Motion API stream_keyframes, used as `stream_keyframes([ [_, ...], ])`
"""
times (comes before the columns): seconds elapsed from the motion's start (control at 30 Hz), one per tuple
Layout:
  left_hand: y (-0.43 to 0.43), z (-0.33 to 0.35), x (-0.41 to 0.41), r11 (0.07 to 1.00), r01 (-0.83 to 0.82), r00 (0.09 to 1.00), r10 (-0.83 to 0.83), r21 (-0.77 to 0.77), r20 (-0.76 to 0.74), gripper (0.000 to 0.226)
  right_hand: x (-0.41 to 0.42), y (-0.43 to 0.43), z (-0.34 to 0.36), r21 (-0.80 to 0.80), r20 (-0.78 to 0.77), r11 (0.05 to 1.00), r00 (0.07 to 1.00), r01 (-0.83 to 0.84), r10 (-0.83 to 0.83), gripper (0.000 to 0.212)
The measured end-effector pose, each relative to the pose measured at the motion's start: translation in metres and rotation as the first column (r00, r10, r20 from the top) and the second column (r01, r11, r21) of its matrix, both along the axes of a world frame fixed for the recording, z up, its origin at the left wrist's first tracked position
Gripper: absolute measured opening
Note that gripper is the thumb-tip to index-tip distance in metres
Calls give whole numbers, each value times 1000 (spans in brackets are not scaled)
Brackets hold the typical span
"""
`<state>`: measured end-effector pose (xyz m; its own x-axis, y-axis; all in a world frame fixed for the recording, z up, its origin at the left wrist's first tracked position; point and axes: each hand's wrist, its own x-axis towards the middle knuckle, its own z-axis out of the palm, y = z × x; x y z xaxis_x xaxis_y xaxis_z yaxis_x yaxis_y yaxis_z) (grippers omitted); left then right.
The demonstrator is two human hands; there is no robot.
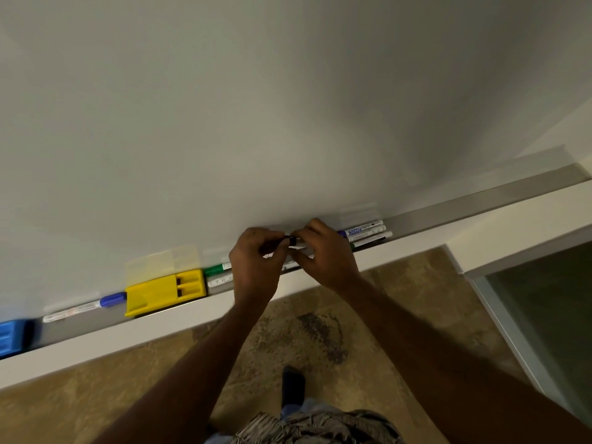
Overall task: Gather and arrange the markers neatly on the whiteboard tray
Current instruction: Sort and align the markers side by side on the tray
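Over the middle of the grey metal whiteboard tray (480,205), the left grip (256,261) and right grip (326,254) both pinch a black-capped white marker (292,241).

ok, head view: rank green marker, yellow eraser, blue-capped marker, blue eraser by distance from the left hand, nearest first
From the left hand, which pinches the black-capped marker:
1. green marker, just left of it.
2. yellow eraser, next leftward.
3. blue-capped marker, further left.
4. blue eraser, at the frame's left edge.
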<state>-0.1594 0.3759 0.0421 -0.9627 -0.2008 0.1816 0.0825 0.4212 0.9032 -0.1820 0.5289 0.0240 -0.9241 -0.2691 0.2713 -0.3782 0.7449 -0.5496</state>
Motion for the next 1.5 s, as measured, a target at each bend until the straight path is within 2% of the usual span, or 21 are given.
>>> stream_keyframes([
  [0.1,-2,5,-1,996,86,991,-86,-5,-98,26,0,0,3,-73,-51,997,998,35,-39,23],
  [0.2,-6,1,0,981,163,980,-173,-109,-97,34,-1,3,9,-352,6,928,992,120,-126,16],
  [0.23,-8,-2,1,969,180,978,-194,-166,-71,35,-1,5,11,-468,85,859,978,206,-189,11],
  [0.3,-10,-8,4,935,216,973,-230,-280,-19,34,-4,11,13,-660,337,632,912,406,-234,2],
  [0.37,-10,-13,4,903,257,963,-268,-344,15,30,-6,18,11,-718,510,442,838,538,-193,7],
  [0.5,-6,-19,2,870,327,943,-327,-368,63,23,-8,27,-2,-688,671,248,728,682,-142,25],
  [0.57,-4,-24,0,842,344,937,-340,-415,87,22,-8,27,-10,-650,724,205,678,732,-129,37],
  [0.6,-5,-26,-1,828,346,936,-338,-440,101,22,-7,28,-14,-620,739,237,658,748,-143,42],
  [0.7,-11,-32,-2,793,345,937,-321,-502,138,23,2,35,-28,-483,713,467,643,740,-281,40],
  [0.8,-17,-37,-3,763,349,936,-309,-544,167,25,12,43,-38,-366,588,601,678,710,-442,31],
  [0.87,-19,-40,-4,756,347,937,-298,-556,180,26,18,46,-43,-293,488,685,721,666,-492,28],
  [0.97,-17,-44,-6,745,356,934,-299,-564,194,26,23,47,-46,-219,396,806,805,550,-442,28],
  [1.07,-14,-49,-9,698,360,930,-321,-620,179,23,24,46,-48,-64,378,923,865,379,-329,40],
  [1.17,-13,-54,-10,676,344,936,-303,-652,179,21,23,45,-50,65,356,958,890,281,-285,50],
  [1.5,-13,-62,-6,712,354,935,-287,-607,209,16,26,47,-52,180,317,957,908,226,-274,50],
])
